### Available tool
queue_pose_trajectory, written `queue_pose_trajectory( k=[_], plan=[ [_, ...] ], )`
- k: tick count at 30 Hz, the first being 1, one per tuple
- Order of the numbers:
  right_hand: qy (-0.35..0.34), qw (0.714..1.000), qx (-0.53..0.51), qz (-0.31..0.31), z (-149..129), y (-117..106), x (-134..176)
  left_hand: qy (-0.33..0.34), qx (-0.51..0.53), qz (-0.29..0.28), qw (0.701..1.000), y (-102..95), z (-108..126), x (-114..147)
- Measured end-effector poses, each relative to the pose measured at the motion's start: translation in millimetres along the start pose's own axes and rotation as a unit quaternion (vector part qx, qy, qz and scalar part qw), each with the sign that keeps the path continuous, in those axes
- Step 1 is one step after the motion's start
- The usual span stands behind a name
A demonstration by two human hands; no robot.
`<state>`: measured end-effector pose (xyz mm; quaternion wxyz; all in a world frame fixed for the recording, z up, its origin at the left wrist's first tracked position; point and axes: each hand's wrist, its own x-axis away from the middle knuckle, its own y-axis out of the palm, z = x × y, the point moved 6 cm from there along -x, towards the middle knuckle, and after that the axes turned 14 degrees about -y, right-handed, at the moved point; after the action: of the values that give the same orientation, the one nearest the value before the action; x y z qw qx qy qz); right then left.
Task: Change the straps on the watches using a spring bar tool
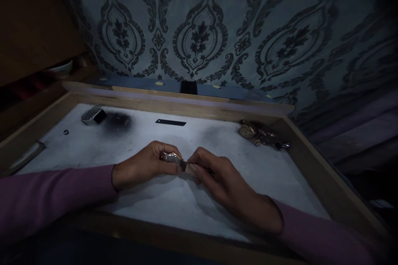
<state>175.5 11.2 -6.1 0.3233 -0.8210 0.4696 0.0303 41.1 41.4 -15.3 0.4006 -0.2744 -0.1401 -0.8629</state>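
Wristwatch (pixel 172 158) at middle of frame, held just over the white counter (pixel 139 203). Dial up, case pinched at its edges between thumb and fingers of left hand (pixel 143 167). Right hand (pixel 222 178): thumb and fingers pinching a short dark-and-pale piece (pixel 186 168) at the right end of the case; strap or tool, cannot tell, mostly covered.

Risks, judged from grip and layout:
1. Slip of the case. Cause: narrow hold on a probably smooth rim, plus any sideways push from the right. Possible result: drop, marked glass.
2. Scratched metal or jabbed left thumb, if hard and skidding at the contact. Cause: thumb right beside it.
3. Small part lost. Cause: dim light, dark smudges on the surface; loose black bit (pixel 65 132) at left of frame easy to miss.
4. Knock to watch pile (pixel 248 131), upper right of centre: unlikely, well apart from both hands.
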Motion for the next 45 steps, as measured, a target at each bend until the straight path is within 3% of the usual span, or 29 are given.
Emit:
queue_pose_trajectory(
  k=[30, 45],
  plan=[
    [0.006, 0.999, 0.025, 0.033, -4.7, -0.8, -3.6, 0.048, 0.023, -0.012, 0.998, -1.6, -4.7, -6.3],
    [-0.003, 0.998, 0.05, 0.043, -4.1, -3.0, -2.8, 0.066, 0.029, -0.02, 0.997, 1.9, 4.1, 0.7]
  ],
)
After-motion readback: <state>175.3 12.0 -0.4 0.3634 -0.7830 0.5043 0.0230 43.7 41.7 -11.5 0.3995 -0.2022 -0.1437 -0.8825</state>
